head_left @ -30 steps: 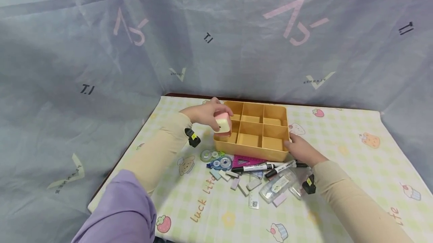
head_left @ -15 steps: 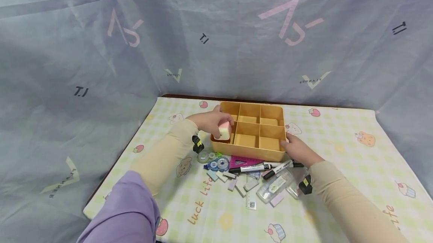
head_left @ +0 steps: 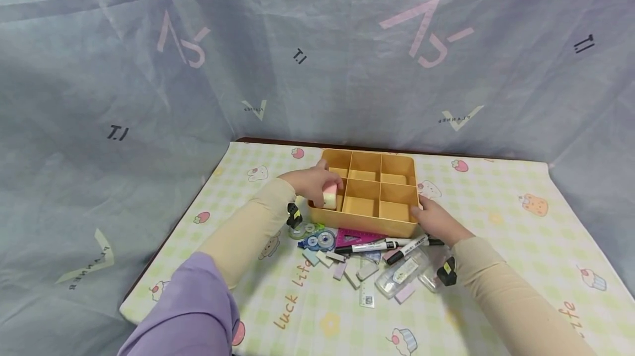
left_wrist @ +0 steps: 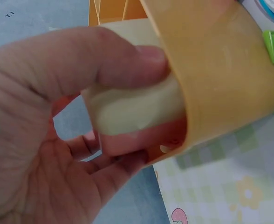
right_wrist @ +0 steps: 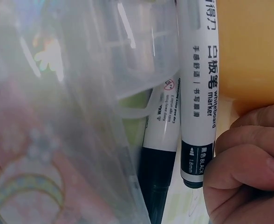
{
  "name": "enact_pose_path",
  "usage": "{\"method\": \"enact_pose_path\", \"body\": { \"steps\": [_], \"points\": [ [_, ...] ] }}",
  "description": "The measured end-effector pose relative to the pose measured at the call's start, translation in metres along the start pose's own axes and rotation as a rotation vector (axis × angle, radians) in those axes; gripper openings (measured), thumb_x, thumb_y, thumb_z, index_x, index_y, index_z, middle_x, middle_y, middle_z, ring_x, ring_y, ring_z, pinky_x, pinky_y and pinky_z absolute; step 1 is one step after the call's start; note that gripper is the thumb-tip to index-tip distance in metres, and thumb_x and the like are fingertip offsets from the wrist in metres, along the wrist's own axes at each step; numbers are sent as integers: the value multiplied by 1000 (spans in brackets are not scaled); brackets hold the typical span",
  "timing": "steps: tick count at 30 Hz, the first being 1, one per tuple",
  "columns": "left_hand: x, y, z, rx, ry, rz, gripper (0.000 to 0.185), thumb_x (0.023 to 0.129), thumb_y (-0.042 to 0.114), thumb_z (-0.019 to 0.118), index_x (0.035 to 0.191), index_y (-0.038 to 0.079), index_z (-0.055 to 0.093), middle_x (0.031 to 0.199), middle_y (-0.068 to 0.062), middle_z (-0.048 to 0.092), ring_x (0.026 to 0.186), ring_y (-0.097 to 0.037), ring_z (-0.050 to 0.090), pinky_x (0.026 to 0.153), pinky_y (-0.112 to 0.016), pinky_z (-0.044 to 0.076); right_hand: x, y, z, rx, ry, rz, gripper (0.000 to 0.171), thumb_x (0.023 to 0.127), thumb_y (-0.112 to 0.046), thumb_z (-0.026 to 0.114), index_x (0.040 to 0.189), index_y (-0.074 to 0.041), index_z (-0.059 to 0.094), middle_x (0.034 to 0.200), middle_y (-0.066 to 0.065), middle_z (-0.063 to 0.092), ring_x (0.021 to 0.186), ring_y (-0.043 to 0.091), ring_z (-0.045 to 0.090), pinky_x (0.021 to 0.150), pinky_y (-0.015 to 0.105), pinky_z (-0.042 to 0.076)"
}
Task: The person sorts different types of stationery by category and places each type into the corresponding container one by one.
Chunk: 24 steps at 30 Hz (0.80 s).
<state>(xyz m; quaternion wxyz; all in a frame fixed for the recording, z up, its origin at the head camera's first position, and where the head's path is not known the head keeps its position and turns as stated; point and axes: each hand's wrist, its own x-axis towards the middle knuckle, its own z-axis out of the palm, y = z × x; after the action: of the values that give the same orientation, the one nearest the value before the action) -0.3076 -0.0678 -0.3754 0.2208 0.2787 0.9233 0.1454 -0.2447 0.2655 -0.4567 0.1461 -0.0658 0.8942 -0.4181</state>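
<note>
A yellow organizer box [head_left: 364, 224] with several compartments stands at the middle of the table. My left hand [head_left: 311, 182] pinches a rounded cream-and-pink block [head_left: 329, 198] between thumb and fingers, inside the front-left compartment. In the left wrist view the thumb lies on the cream side of the block [left_wrist: 137, 105], part of which is hidden behind the box wall [left_wrist: 221, 70]. At the front-right corner, my right hand [head_left: 439, 219] grips the box with the thumb at its rim. The right wrist view shows curled fingers [right_wrist: 249, 158] beside a whiteboard marker [right_wrist: 199, 93].
Stationery lies before the box: a blue correction tape [head_left: 319, 241], a magenta set square [head_left: 359, 236], black-and-white markers [head_left: 369, 247], several small erasers [head_left: 353, 279], a clear ruler [head_left: 367, 295] and a clear plastic case [head_left: 403, 274]. A grey-blue curtain [head_left: 317, 53] hangs behind the table.
My left hand has moved down with the block, from above the box into the front-left compartment. The right hand has kept its grip on the box corner.
</note>
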Motion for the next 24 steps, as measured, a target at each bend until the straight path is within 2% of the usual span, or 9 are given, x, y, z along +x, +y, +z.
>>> {"method": "enact_pose_path", "body": {
  "steps": [8,19,24],
  "points": [
    [6,-5,5,97,18,51,61,71,11,87,127,26,65,120,-6,40,104,-20,51,79,-26,51,-2,-3,0,-14,0,10,60,105,-21,35,155,10,22,148,35,41,135,46,43,113,60,30],
    [14,-8,9,123,5,52,61,74,16,85,130,28,66,117,-4,44,103,-18,51,79,-26,50,0,-1,1,-19,6,9,60,105,-21,35,155,9,24,147,34,44,132,44,47,112,60,32],
    [18,-9,11,150,7,62,61,75,18,84,133,26,67,115,-4,44,101,-17,49,78,-25,49,0,0,0,-4,0,4,59,105,-21,35,154,10,24,144,33,48,127,43,52,111,59,35]
  ]
}}
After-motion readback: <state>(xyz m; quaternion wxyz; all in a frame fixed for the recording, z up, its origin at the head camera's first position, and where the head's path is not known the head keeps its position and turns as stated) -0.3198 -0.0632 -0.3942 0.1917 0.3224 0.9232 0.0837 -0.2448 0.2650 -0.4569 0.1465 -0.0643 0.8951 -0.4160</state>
